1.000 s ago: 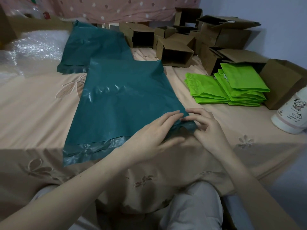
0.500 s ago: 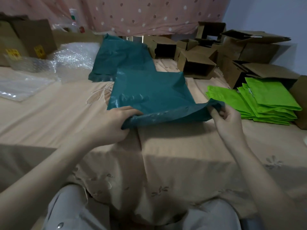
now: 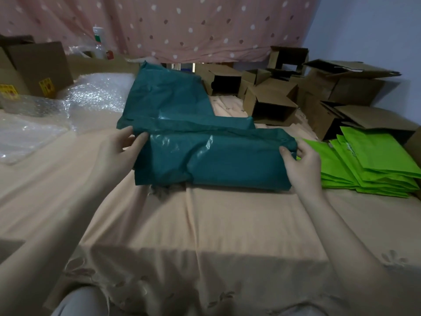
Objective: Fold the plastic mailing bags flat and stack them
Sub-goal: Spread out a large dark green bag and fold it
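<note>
Teal mailing bag, folded over on itself, mid-bed on the peach bedsheet. Left hand pinches its left end, fingers curled round the edge; right hand grips its right end, thumb on top. Further teal bags lie behind, toward the far edge. Green bag stack at the right edge; cardboard boxes at the far right corner; bubble wrap far left.

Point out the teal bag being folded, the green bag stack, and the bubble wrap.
teal bag (image 3: 227,160), head view, middle of its folded front face
green bag stack (image 3: 373,156), head view, top bag's face
bubble wrap (image 3: 95,96), head view, its crinkled top
</note>
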A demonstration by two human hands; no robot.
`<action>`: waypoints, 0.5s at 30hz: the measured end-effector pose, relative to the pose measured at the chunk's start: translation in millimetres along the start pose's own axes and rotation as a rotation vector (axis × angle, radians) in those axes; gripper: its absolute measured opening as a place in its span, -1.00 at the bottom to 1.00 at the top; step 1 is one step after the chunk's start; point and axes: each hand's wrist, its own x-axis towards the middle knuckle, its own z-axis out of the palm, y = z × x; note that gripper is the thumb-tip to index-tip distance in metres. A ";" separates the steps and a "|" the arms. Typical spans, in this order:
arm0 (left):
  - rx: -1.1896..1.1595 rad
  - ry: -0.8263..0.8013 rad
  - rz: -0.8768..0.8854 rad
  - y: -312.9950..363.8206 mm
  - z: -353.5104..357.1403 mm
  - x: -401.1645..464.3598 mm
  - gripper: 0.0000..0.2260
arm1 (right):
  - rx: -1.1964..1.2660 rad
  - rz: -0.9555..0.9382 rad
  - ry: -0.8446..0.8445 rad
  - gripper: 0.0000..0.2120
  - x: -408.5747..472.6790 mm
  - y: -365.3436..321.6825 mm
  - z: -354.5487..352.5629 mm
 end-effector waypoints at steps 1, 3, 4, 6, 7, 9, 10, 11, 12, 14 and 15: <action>0.002 0.012 -0.018 -3.7 4.1 7.0 -0.78 | 0.001 0.013 0.008 -0.92 5.1 1.3 4.5; 0.020 0.043 -0.036 -9.6 12.3 21.5 -0.63 | 0.013 0.048 0.011 -0.84 15.8 4.4 14.6; 0.039 0.053 -0.037 -12.1 15.8 29.1 -0.59 | 0.019 0.069 0.004 -0.79 21.4 6.4 19.5; 0.092 0.076 -0.036 -15.6 22.6 45.3 -0.61 | 0.011 0.104 -0.005 -0.75 33.3 11.4 29.8; 0.112 0.083 -0.035 -18.6 25.6 52.8 -0.63 | 0.004 0.116 -0.004 -0.74 38.4 13.5 34.3; 0.118 0.090 -0.046 -25.4 32.9 68.9 -0.66 | 0.005 0.133 0.000 -0.71 51.6 17.7 43.7; 0.115 0.087 -0.045 -29.0 36.0 76.7 -0.65 | 0.007 0.147 0.002 -0.74 58.5 19.9 48.8; 0.110 0.086 -0.043 -32.7 39.3 84.4 -0.65 | 0.007 0.165 0.006 -0.79 65.3 22.7 53.8; 0.111 0.091 -0.046 -35.3 42.9 90.7 -0.65 | 0.001 0.172 0.011 -0.85 70.9 24.8 58.4; 0.151 0.105 -0.050 -39.2 50.5 103.9 -0.66 | -0.035 0.153 0.024 -0.93 82.9 29.5 68.1; 0.190 0.121 -0.049 -40.4 54.3 109.7 -0.67 | -0.060 0.134 0.038 -0.92 88.6 31.3 72.7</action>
